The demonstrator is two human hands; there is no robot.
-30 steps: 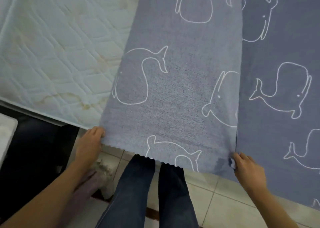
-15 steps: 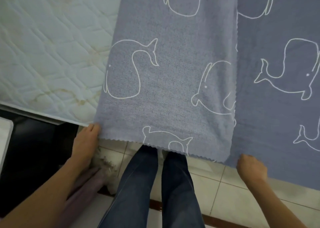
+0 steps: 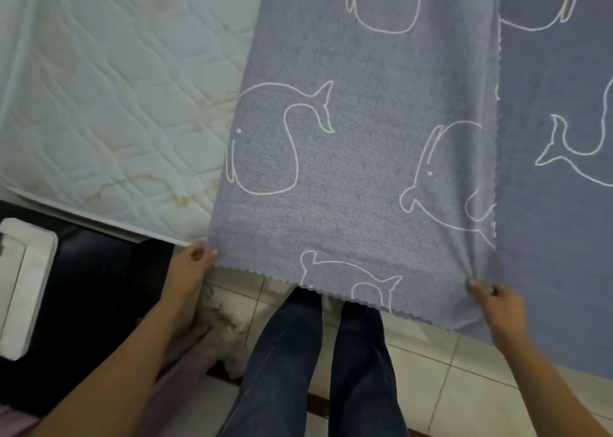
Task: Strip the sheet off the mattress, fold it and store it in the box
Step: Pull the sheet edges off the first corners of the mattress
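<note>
1. The blue-grey whale-print cloth sheet (image 3: 365, 158) lies folded over on the white quilted mattress (image 3: 116, 111).
2. The left hand (image 3: 194, 264) pinches its near-left corner.
3. The right hand (image 3: 497, 307) grips the near-right corner.

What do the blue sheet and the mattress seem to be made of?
The sheet looks like soft knit or terry cloth, matte: nubbly texture, zigzag-cut edge. The mattress has a quilted fabric cover, perhaps slightly shiny: stitched padded pattern.
</note>
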